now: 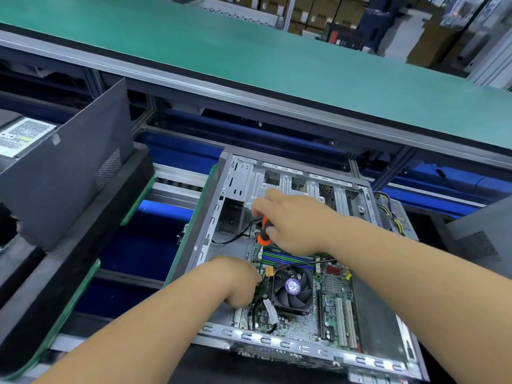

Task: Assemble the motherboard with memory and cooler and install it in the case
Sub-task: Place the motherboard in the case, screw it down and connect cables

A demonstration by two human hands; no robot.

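An open grey computer case [238, 173] lies on its side in front of me. Inside it sits the green motherboard [329, 297], with a black cooler fan [292, 289] and purple and green memory slots [288, 257]. My right hand [293, 220] grips an orange and black screwdriver [264, 231] that points down at the board's far left corner. At the board's left edge beside the fan, my left hand [235, 281] rests with curled fingers; whether it holds anything is hidden.
Black cables [257, 314] loop over the board near the fan. Another dark case panel [66, 167] stands to the left and one more [482, 239] at the right. A green conveyor belt [249, 51] runs across behind the case.
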